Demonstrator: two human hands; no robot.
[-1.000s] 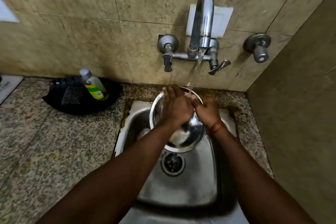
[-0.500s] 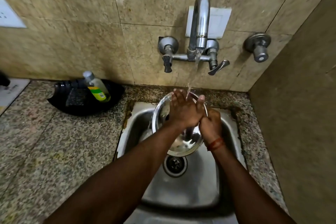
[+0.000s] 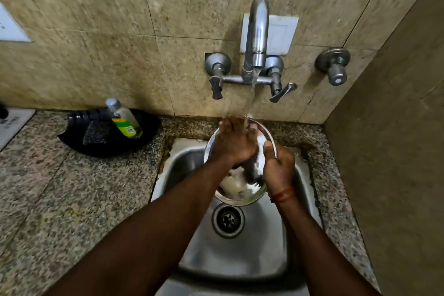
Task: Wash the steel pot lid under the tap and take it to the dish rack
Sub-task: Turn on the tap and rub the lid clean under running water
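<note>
**Lid under the running tap, both my hands on it**

Lid [image 3: 242,190] of steel sits tilted above the sink [image 3: 240,252], its hollow shiny side facing up toward me and its upper edge lifted toward the wall. My right hand [image 3: 278,170] is closed on its right rim, thumb hooked over the edge on the inside and fingers wrapped behind, so this hand carries it. A red thread band [image 3: 283,196] circles that wrist. My left hand [image 3: 234,144] lies flat and spread against the inside of the lid, palm down on the metal, fingers reaching toward the top rim; it presses there and grips nothing.

Water [image 3: 251,96] falls in a steady stream from the tap [image 3: 257,31] on the tiled wall and lands on my left fingers and the top of the lid. Below the lid, the drain [image 3: 228,220] shows in the bottom of the sink.

On the speckled stone tabletop [image 3: 60,199] to the left of the sink stands a black tray [image 3: 79,144] against the wall, with a bottle [image 3: 125,120] of yellowish liquid leaning inside it. A separate round valve [image 3: 335,67] sticks out of the wall to the right of the tap.
</note>
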